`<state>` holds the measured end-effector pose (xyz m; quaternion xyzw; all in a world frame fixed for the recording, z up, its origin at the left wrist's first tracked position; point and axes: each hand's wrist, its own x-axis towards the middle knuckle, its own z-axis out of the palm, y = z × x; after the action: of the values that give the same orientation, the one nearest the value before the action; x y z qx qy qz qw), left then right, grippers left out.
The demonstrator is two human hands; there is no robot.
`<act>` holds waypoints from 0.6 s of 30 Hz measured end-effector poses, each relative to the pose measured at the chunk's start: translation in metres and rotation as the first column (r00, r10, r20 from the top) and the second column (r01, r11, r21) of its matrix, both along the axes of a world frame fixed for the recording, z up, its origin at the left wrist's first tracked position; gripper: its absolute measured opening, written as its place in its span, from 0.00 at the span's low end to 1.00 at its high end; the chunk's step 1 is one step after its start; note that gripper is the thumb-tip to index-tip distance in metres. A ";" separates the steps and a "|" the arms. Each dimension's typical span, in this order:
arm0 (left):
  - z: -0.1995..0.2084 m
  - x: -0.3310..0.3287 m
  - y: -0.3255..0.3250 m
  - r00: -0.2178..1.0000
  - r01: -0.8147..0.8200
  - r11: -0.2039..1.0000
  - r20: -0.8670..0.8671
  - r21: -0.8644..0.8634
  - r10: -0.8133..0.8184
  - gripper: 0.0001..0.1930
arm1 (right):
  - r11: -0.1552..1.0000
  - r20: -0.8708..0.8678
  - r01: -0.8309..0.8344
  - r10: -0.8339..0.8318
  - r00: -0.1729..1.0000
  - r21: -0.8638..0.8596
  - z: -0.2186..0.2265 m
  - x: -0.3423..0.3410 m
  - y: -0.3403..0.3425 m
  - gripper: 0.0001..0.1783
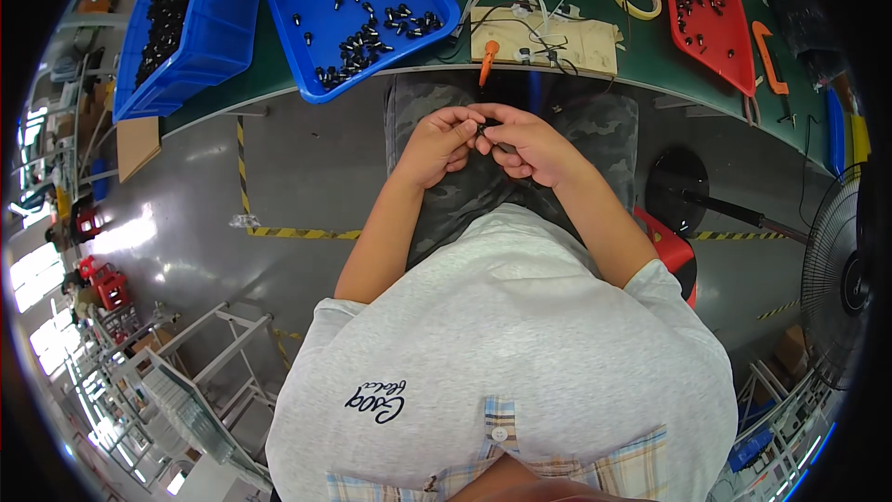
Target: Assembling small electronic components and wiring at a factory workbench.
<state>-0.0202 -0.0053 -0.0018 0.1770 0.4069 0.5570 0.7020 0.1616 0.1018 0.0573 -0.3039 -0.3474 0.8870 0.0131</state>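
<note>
Fingers of the left hand (437, 147) and right hand (534, 149) pinch a black part (481, 129) off the surface (643, 63)'s near edge; seemingly close handwork, calling for a steady grip.

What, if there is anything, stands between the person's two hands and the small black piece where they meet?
Nothing visible does. The left hand and the right hand hold the small black piece directly, though they partly hide it. The orange tool is beyond the hands, at the edge of the green bench.
</note>
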 end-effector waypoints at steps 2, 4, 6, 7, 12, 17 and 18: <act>0.005 0.003 0.002 1.000 0.022 1.000 -0.001 -0.022 -0.022 0.09 | 0.995 -0.002 0.094 -0.094 0.996 0.022 -0.004 -0.001 -0.008 0.27; 0.014 0.008 0.002 0.999 -0.043 0.998 0.029 -0.045 0.044 0.15 | 0.982 -0.008 0.186 -0.186 0.983 0.044 -0.007 -0.006 -0.013 0.25; 0.014 0.012 0.001 1.000 -0.007 0.999 0.003 -0.048 0.007 0.18 | 0.867 -0.069 0.494 -0.489 0.869 0.068 -0.006 -0.012 -0.012 0.17; 0.015 0.013 0.001 0.999 0.029 0.998 -0.024 -0.052 -0.030 0.21 | 0.867 -0.070 0.493 -0.489 0.870 0.068 -0.004 -0.014 -0.010 0.17; 0.013 0.007 0.003 0.999 0.050 0.998 0.014 -0.039 -0.050 0.24 | 0.762 -0.094 0.632 -0.625 0.775 0.143 0.000 -0.016 0.002 0.11; 0.014 0.006 0.004 0.998 0.058 0.997 0.040 -0.047 -0.056 0.23 | 0.747 -0.104 0.659 -0.651 0.752 0.090 0.001 -0.018 0.001 0.10; 0.015 0.006 0.004 0.998 0.057 0.998 0.036 -0.037 -0.056 0.23 | 0.747 -0.105 0.660 -0.652 0.751 0.086 0.000 -0.018 0.001 0.10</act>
<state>-0.0146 -0.0014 0.0128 0.1653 0.4002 0.5319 0.7277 0.1431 0.1031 0.0571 -0.3745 -0.2696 0.8137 0.3535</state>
